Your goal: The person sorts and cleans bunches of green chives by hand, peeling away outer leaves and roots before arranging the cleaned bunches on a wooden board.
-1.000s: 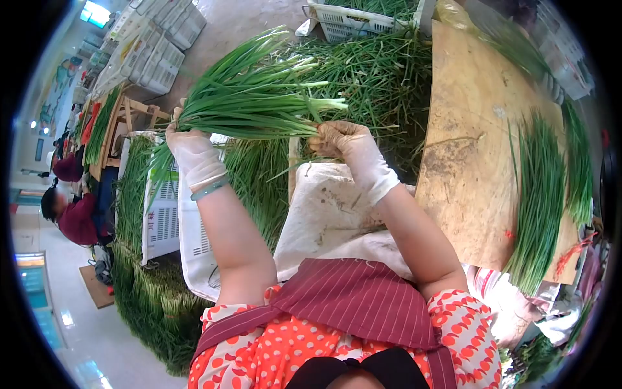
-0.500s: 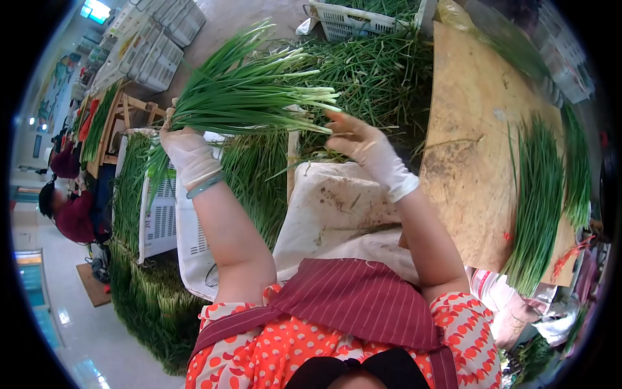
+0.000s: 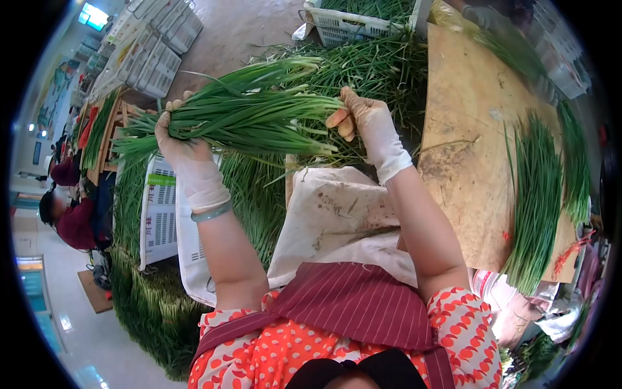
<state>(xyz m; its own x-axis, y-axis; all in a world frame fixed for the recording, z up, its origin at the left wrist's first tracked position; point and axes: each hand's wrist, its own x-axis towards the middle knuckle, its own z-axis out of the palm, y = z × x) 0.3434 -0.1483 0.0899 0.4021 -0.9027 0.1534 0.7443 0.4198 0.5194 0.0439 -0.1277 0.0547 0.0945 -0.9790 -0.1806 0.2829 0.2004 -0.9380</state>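
My left hand (image 3: 184, 146), in a whitish glove, is wrapped round the leafy end of a bunch of long green stalks (image 3: 253, 113). The bunch lies roughly level, pale stem ends pointing right. At those pale ends my right hand (image 3: 366, 120), also gloved, has its thumb and fingers pinched together on a stem tip. Below the bunch are more green stalks (image 3: 256, 194) and a soiled white cloth (image 3: 337, 207). Behind it spreads a heap of loose greens (image 3: 382, 78).
A wooden board (image 3: 460, 149) on the right bears a long green bundle (image 3: 534, 201). White crates (image 3: 152, 52) are stacked at upper left; another crate (image 3: 350, 26) stands at the top. A person in dark red (image 3: 76, 223) is at far left. A gloved hand shows at upper right.
The bunch has tilted and spread, its leaf tips now reaching further left. My right hand, fingers apart half a second ago, has risen and closed at the pale stem ends.
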